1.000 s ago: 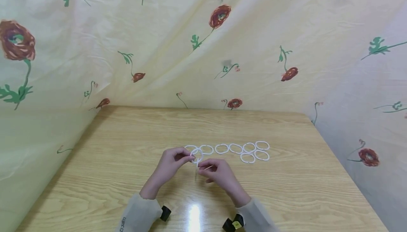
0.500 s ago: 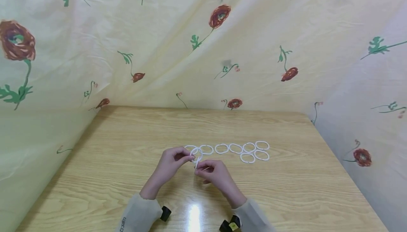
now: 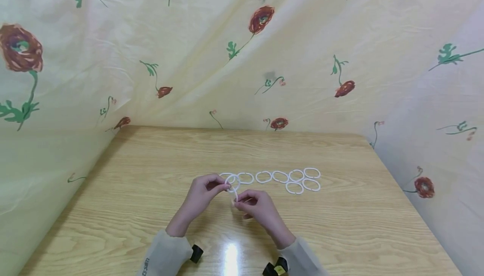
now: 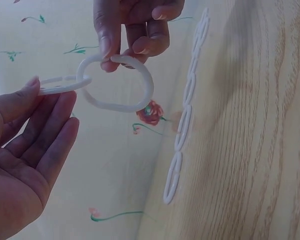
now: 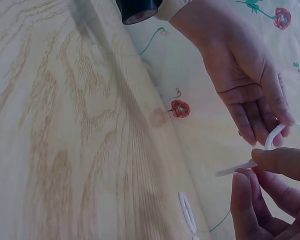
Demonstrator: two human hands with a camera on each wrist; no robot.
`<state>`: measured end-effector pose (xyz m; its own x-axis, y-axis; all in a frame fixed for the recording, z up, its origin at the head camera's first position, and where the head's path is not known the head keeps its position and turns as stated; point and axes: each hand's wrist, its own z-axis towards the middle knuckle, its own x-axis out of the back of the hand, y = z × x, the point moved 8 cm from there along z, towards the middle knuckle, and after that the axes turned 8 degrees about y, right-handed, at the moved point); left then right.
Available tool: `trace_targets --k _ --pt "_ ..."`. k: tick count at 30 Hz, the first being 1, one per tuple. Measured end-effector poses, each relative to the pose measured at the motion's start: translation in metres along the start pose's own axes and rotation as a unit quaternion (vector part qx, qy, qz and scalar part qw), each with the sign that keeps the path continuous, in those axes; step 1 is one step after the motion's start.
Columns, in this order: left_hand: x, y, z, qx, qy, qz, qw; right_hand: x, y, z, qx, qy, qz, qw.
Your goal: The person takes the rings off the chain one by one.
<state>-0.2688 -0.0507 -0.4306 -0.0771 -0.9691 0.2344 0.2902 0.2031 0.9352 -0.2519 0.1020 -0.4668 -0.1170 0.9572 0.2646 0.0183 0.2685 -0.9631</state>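
Note:
Two white oval plastic links hang together between the hands, one passing through the other. In the head view, the left hand (image 3: 206, 192) pinches one at its side; the left wrist view shows this left-held link (image 4: 57, 91) nearly edge-on between thumb and fingers. Lower and to its right, the right hand (image 3: 259, 208) grips the other between thumb and fingertips. That right-held link (image 4: 115, 107) appears face-on in the left wrist view, with a small break in its loop beside the right fingertips. Both hands are raised close together over the wooden table (image 3: 159, 154).
Several more white links lie in a row behind the hands, including a flat link (image 3: 263, 177) at mid-row and a link (image 3: 294, 188) in front of the row's right end. A floral curtain (image 3: 211, 57) surrounds the table's back and sides.
The right hand has shifted slightly left, towards the left hand, and its link has tilted. The left hand stays nearly still, with its link moved a touch left. The row is unchanged.

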Motion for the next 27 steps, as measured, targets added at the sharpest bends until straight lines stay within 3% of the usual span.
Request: trace_targets --k 14,27 --pt "0.001 -0.001 0.001 0.010 0.003 0.005 0.9999 0.008 0.007 0.001 -0.018 0.021 0.005 0.9996" --pt "0.001 0.000 0.004 0.013 0.005 0.010 0.9999 0.011 0.006 0.003 -0.024 0.028 0.042 0.9984"
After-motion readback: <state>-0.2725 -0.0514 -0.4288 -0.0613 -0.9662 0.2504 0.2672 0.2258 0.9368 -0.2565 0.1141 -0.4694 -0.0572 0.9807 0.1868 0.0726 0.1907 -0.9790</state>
